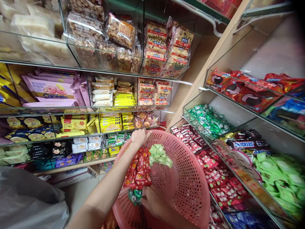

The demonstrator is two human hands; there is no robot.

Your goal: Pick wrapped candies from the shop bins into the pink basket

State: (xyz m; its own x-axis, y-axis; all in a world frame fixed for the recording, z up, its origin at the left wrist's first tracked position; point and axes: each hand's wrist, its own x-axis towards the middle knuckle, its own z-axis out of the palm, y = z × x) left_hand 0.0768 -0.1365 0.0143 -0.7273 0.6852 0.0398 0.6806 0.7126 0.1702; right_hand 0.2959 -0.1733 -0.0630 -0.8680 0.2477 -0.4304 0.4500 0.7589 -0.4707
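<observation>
Down inside the pink basket (188, 187), near the side closest to me, my right hand (151, 200) is curled with its fingertips against some green packets (134, 197). I cannot tell whether I have them pinched or am only touching them, since the back of the hand hides the fingers. The green packets lie just to the left of those fingertips, bunched, with no clear long axis; of my two hands, the right is the nearer. The right forearm (175, 218) comes in low from the lower right, slanting up and to the left, knuckles uppermost.

Just beyond the green packets sit long red packets (143, 167), their length running away from me, and to the right of those a loose heap of pale green packets (160, 156).

My left hand (140, 137) is clasped over the basket's far rim, the left forearm (102, 187) stretched across its left side. To the right, shelf bins hold red-wrapped sweets (222, 178) and green-wrapped sweets (208, 122); ahead and to the left stand shelves of packaged snacks (111, 122).
</observation>
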